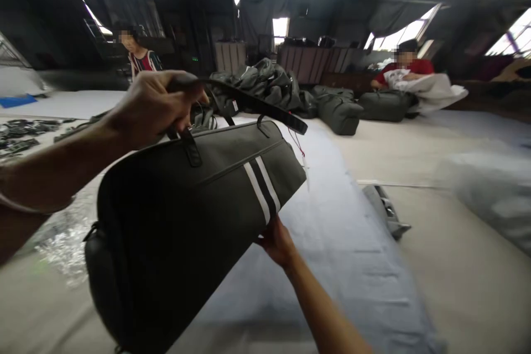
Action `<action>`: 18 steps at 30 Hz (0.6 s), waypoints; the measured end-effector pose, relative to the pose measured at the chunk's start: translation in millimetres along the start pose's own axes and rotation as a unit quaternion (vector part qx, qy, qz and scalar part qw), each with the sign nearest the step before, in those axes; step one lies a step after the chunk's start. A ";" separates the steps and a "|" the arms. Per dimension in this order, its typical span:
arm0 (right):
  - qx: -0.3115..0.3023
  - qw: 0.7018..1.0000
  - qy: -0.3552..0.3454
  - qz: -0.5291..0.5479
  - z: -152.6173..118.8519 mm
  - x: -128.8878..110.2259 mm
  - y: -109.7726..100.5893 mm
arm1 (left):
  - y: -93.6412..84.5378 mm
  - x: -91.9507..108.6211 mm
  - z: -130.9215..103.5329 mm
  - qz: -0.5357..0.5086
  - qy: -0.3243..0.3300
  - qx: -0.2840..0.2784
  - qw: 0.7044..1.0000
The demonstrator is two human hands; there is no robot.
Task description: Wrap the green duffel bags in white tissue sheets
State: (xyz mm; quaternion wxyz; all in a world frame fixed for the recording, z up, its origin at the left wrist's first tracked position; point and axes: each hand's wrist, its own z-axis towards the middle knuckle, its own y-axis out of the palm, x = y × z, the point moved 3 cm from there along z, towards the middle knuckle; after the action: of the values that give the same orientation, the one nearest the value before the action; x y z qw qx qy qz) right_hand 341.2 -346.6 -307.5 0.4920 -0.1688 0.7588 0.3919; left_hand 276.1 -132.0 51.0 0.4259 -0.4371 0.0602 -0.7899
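A dark grey duffel bag (199,204) with two white stripes hangs tilted above the table, filling the lower left of the view. My left hand (157,100) is wrapped round its handles at the top. A loose handle end (286,116) sticks out to the right of that hand. Against the bag's underside, just below the stripes, rests my right hand (277,240); its fingers are partly hidden by the bag. A red string with a tag (305,160) dangles at the bag's right end.
Beneath is a table with a light blue cloth (348,249). A grey item (384,210) lies right of it. Behind are heaped bags (265,86) and a filled bag (338,110). Clear plastic (66,243) lies left. Two people work at the back, one in red (423,66).
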 end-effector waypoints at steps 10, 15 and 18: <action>-0.170 0.764 -0.149 -0.604 -159.3 117.1 -84.3 | 53.5 7.0 -7.5 -0.164 0.039 0.080 0.982; -0.097 0.619 -0.321 -0.710 -190.9 156.6 -80.9 | 24.1 24.2 -20.8 -0.142 0.090 0.122 0.978; -0.058 0.555 -0.396 -0.729 -201.6 169.6 -81.5 | -0.5 37.4 -32.8 -0.127 0.098 0.137 0.977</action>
State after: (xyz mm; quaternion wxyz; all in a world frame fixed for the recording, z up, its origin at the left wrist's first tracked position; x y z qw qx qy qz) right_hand 191.9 -529.9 -449.5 0.8497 -0.5203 0.0803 -0.0301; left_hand 241.9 -167.9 55.1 0.3699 -0.2991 -0.0633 -0.8774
